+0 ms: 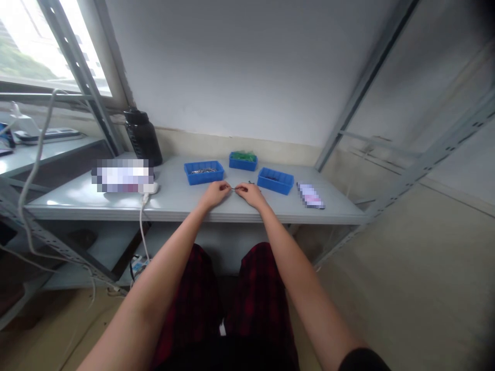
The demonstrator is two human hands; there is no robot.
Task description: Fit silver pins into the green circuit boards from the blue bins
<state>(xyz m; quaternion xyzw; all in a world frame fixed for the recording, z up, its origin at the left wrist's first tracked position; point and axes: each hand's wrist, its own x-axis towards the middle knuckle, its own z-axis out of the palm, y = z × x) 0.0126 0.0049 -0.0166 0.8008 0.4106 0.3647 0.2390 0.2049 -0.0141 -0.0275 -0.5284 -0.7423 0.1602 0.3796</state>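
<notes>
Both hands meet over the grey shelf top (pixel 174 202), near its front edge. My left hand (pixel 217 194) is pinched on one end of a small thin dark piece (pixel 232 189), and my right hand (pixel 249 194) pinches its other end. Just behind my left hand stands a blue bin (pixel 204 173) with small metallic parts. Behind and right of my right hand is another blue bin (pixel 275 181) with dark small parts. Farther back, a third blue bin (pixel 243 161) holds green pieces. A few tiny dark bits lie beside my right hand.
A dark bottle (pixel 143 136) stands at the back left. A blurred-out object (pixel 122 176) and a white plug with a cable (pixel 150 189) lie at the left. On the right is a phone-like object (pixel 310 196). Metal uprights flank the shelf.
</notes>
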